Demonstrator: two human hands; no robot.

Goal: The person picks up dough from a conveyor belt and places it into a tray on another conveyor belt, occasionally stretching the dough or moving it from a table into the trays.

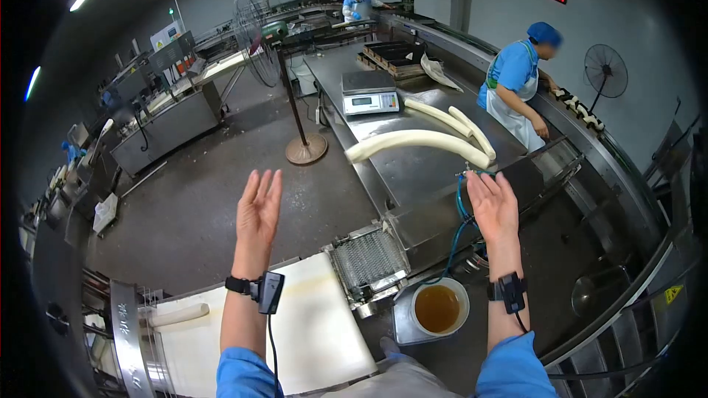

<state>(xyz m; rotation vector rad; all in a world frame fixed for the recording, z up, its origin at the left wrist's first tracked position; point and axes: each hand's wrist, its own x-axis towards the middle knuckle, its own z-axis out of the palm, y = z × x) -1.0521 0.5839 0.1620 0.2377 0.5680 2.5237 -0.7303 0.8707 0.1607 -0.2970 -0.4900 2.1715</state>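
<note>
My left hand is raised with its fingers stretched out and holds nothing; a white conveyor belt runs below that forearm. My right hand is also open, palm showing, close to the right end of a thick, pale dough rope. This rope arches across the view, and its left end reaches past the edge of the metal table. Two thinner dough ropes lie farther back on the tabletop. Another dough roll rests on the belt at the left.
A digital scale and stacked dark trays stand on the table. Below sits a bucket of brown liquid, near a blue hose and a wire mesh conveyor. A co-worker leans over the right-hand line. A fan stands ahead.
</note>
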